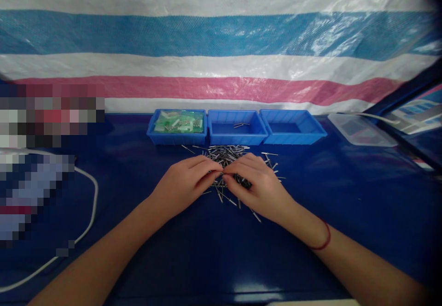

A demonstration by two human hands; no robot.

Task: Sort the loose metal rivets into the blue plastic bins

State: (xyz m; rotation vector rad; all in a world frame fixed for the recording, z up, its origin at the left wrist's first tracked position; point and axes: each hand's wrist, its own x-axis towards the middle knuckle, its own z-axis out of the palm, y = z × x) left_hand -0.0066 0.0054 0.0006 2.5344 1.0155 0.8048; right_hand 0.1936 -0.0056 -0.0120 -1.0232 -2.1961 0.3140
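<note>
Over a heap of thin metal pins that look like blind rivets (226,153), my two hands meet with their fingertips almost touching. My left hand (188,177) is closed in a pinch of thumb and forefinger. My right hand (260,181) pinches the same way, just to the right of it. Something small may sit between the fingertips, but it is too small and hidden to make out. Loose rivets (255,215) stick out around and below my right hand. Part of the heap is hidden behind my fingers.
Behind the heap stand three blue bins in a row. The left bin (177,138) holds green-tinted clear bags with small parts; the middle bin (238,139) has a few rivets; the right bin (297,138) shows its bare floor. A clear plastic lid (361,131) and white cable (95,195) lie at the sides.
</note>
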